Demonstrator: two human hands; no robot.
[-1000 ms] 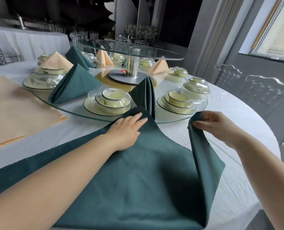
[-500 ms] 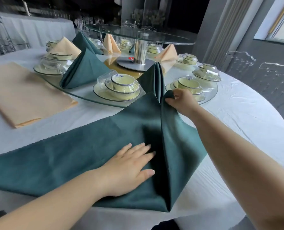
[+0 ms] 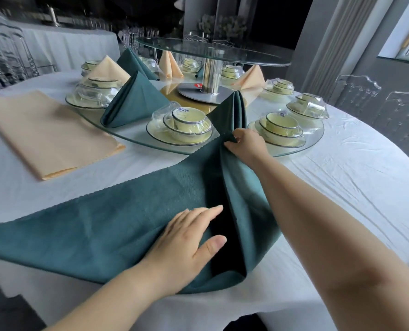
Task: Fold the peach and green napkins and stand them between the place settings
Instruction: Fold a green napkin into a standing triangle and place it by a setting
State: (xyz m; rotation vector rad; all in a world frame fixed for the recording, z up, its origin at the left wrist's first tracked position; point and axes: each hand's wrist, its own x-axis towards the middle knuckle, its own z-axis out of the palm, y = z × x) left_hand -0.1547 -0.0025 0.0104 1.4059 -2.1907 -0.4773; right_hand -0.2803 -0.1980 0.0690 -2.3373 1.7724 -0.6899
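green napkin (image 3: 103, 235) under flat left hand (image 3: 186, 242); right hand (image 3: 246, 144) pinches its corner beside wrapped bowls (image 3: 184, 125).

tablecloth (image 3: 342, 177) free at right, glass turntable (image 3: 138, 136) ahead crowded with place settings (image 3: 186, 125)

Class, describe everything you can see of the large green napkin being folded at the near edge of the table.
The green napkin is dark teal woven cloth with a scalloped far edge, lying mostly flat on the white tablecloth. Its right part is folded over along a crease, with a dark hollow beneath. The left hand presses flat beside the crease; the right hand pinches the raised far corner by the glass turntable.
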